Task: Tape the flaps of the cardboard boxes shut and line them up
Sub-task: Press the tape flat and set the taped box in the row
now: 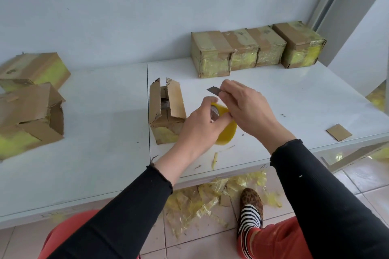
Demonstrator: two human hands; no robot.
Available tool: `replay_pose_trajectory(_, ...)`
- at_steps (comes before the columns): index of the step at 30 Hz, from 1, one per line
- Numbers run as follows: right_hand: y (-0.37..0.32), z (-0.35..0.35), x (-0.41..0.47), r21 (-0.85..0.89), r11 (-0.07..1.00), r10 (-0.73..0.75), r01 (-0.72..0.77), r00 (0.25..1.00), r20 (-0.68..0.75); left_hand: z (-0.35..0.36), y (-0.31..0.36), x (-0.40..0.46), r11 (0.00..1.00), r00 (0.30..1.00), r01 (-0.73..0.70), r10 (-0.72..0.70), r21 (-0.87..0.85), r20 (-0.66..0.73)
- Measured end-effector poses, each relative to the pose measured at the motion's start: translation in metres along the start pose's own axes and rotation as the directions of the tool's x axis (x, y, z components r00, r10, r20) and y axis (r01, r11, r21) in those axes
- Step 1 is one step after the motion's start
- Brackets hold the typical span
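Left grip (202, 126) clamps tape roll (226, 130); right grip (246, 105) pinches blade (212, 90) above it; open-flapped box (166, 111) just left.

seven cardboard boxes (212, 54), one tape roll (226, 130), one blade (212, 90)

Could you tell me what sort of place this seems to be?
Probably an improvised packing spot, not a proper workshop: a white table against a bare wall, taped cardboard boxes lined up at the back, and yellow tape scraps littering the tiled floor.

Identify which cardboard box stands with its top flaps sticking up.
The box beside the left hand, mid-table; the row of four behind is taped shut.
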State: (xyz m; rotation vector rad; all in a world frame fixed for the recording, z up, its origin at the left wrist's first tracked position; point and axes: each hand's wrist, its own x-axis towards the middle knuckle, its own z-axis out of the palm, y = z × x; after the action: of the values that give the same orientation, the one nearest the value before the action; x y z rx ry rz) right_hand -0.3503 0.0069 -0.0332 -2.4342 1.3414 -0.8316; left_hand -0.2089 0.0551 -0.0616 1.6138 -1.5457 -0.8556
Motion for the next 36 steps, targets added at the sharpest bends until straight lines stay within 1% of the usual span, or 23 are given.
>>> replay_pose_trajectory(2, -0.001, -0.006, 0.0, -0.009, 1.0, -0.029, 0.029, 0.999, -0.017, -0.006, 0.007, -0.002, 0.985, 1.0, 0.003, -0.001, -0.172, 0.011)
replay_pose_trajectory(3, -0.002, -0.008, -0.001, 0.023, 0.999, -0.034, 0.034, 0.999, -0.021, -0.009, 0.011, -0.004, 0.971, 1.0, -0.004, 0.01, -0.238, 0.023)
replay_pose_trajectory(6, -0.003, -0.014, -0.001, 0.216, 0.976, -0.031, 0.033, 0.999, -0.012, -0.023, 0.024, -0.015, 0.936, 0.998, -0.015, 0.035, -0.351, 0.05)
replay_pose_trajectory(8, -0.007, -0.015, -0.001, 0.305, 0.95, -0.067, 0.068, 0.998, -0.015, -0.031, 0.029, -0.019, 0.918, 0.998, 0.0, 0.023, -0.397, 0.053)
replay_pose_trajectory(9, -0.01, -0.013, -0.002, 0.317, 0.944, -0.094, 0.095, 0.995, -0.018, -0.035, 0.032, -0.021, 0.914, 0.999, 0.009, 0.013, -0.407, 0.052)
replay_pose_trajectory(11, -0.014, -0.009, -0.001, 0.285, 0.949, -0.14, 0.138, 0.99, -0.016, -0.042, 0.037, -0.026, 0.917, 0.999, 0.012, 0.008, -0.399, 0.049)
replay_pose_trajectory(12, -0.013, -0.009, 0.0, 0.255, 0.958, -0.135, 0.133, 0.991, -0.01, -0.046, 0.039, -0.029, 0.919, 0.999, 0.008, 0.012, -0.393, 0.047)
replay_pose_trajectory(13, -0.009, -0.012, 0.002, 0.24, 0.967, -0.091, 0.09, 0.996, -0.009, -0.052, 0.039, -0.032, 0.919, 0.999, 0.001, 0.014, -0.395, 0.034)
replay_pose_trajectory(14, -0.002, -0.018, 0.005, 0.264, 0.965, -0.002, 0.009, 1.0, -0.026, -0.059, 0.039, -0.035, 0.912, 1.0, -0.006, 0.008, -0.41, 0.004)
replay_pose_trajectory(15, 0.003, -0.025, 0.005, 0.348, 0.935, 0.093, -0.069, 0.994, -0.053, -0.068, 0.037, -0.038, 0.899, 0.999, -0.015, -0.004, -0.438, -0.041)
replay_pose_trajectory(16, 0.007, -0.03, 0.004, 0.47, 0.875, 0.168, -0.115, 0.983, -0.074, -0.078, 0.035, -0.041, 0.88, 0.996, -0.029, -0.017, -0.475, -0.091)
replay_pose_trajectory(17, 0.007, -0.033, 0.001, 0.578, 0.808, 0.198, -0.116, 0.977, -0.079, -0.087, 0.034, -0.042, 0.852, 0.99, -0.052, -0.024, -0.521, -0.138)
replay_pose_trajectory(18, -0.001, -0.031, -0.002, 0.643, 0.761, 0.164, -0.09, 0.985, -0.057, -0.095, 0.032, -0.042, 0.818, 0.984, -0.076, -0.031, -0.57, -0.175)
replay_pose_trajectory(19, -0.012, -0.024, -0.007, 0.658, 0.751, 0.087, -0.056, 0.996, -0.014, -0.1, 0.03, -0.042, 0.784, 0.978, -0.091, -0.046, -0.614, -0.204)
replay_pose_trajectory(21, -0.034, -0.005, -0.013, 0.605, 0.796, -0.054, 0.001, 0.996, 0.069, -0.104, 0.029, -0.041, 0.723, 0.966, -0.109, -0.085, -0.682, -0.244)
replay_pose_trajectory(22, -0.044, 0.002, -0.015, 0.588, 0.808, -0.089, 0.014, 0.991, 0.098, -0.104, 0.028, -0.04, 0.688, 0.961, -0.116, -0.104, -0.716, -0.256)
replay_pose_trajectory(23, -0.05, 0.006, -0.014, 0.586, 0.81, -0.105, 0.025, 0.989, 0.103, -0.104, 0.028, -0.04, 0.645, 0.957, -0.124, -0.122, -0.754, -0.263)
replay_pose_trajectory(25, -0.057, 0.009, -0.012, 0.591, 0.805, -0.121, 0.056, 0.99, 0.07, -0.104, 0.028, -0.039, 0.559, 0.952, -0.135, -0.156, -0.818, -0.264)
replay_pose_trajectory(26, -0.06, 0.01, -0.011, 0.586, 0.806, -0.139, 0.082, 0.989, 0.052, -0.103, 0.028, -0.039, 0.539, 0.95, -0.131, -0.171, -0.832, -0.261)
replay_pose_trajectory(30, -0.074, 0.018, -0.01, 0.56, 0.815, -0.204, 0.147, 0.978, 0.041, -0.096, 0.025, -0.041, 0.542, 0.958, -0.083, -0.188, -0.836, -0.217)
replay_pose_trajectory(33, -0.082, 0.023, -0.01, 0.602, 0.788, -0.194, 0.13, 0.98, 0.042, -0.094, 0.023, -0.04, 0.507, 0.964, -0.078, -0.181, -0.859, -0.195)
replay_pose_trajectory(34, -0.085, 0.023, -0.01, 0.595, 0.795, -0.189, 0.122, 0.981, 0.051, -0.096, 0.022, -0.04, 0.491, 0.965, -0.085, -0.175, -0.867, -0.194)
replay_pose_trajectory(36, -0.09, 0.023, -0.008, 0.513, 0.847, -0.193, 0.136, 0.979, 0.06, -0.1, 0.02, -0.037, 0.461, 0.964, -0.088, -0.184, -0.883, -0.192)
